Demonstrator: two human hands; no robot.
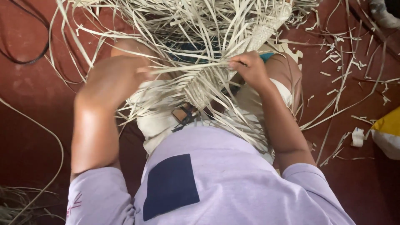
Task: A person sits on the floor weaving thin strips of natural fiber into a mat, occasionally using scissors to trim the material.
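A mass of long pale dried leaf strips [196, 25] fans out over my lap, joined into a narrow woven band [262, 35] that runs up and to the right. My left hand [125, 71] is closed around a strip that stretches across to my right hand [248, 66], which pinches the same strip near the woven part. The fingertips of both hands are partly hidden by strips. A plaited section [198, 89] lies between my arms over my cream shorts.
I sit on a dark red floor [29, 96]. Cut strip scraps [346, 62] litter the right side. A black cable [25, 54] curves at upper left, more loose strips [16, 204] lie at lower left, and a yellow and white bag [389, 131] sits at the right edge.
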